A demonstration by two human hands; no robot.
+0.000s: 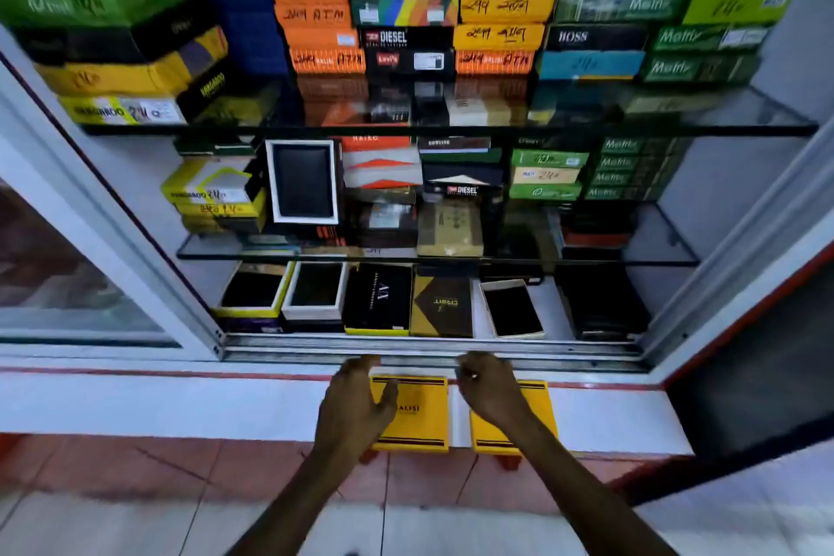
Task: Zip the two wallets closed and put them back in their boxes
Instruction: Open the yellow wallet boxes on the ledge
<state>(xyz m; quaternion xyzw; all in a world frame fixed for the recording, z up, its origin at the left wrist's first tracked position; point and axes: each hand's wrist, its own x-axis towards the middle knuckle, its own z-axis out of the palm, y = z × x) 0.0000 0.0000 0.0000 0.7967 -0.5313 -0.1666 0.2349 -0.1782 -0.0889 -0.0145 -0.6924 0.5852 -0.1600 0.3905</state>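
Observation:
Two closed yellow boxes with dark stripes lie side by side on the white ledge in front of the cabinet. My left hand (356, 402) rests over the left edge of the left yellow box (417, 415), fingers spread, thumb on its lid. Over the top of the right yellow box (532, 429) hovers my right hand (487, 388) with its fingers loosely curled; whether it grips the box is unclear. No wallet shows outside a box here.
The open glass cabinet (433, 343) behind the ledge holds three glass shelves packed with wallet boxes, several with lids off on the bottom shelf. A sliding door frame (135, 248) stands at the left. The ledge (180, 402) overhangs a tiled floor.

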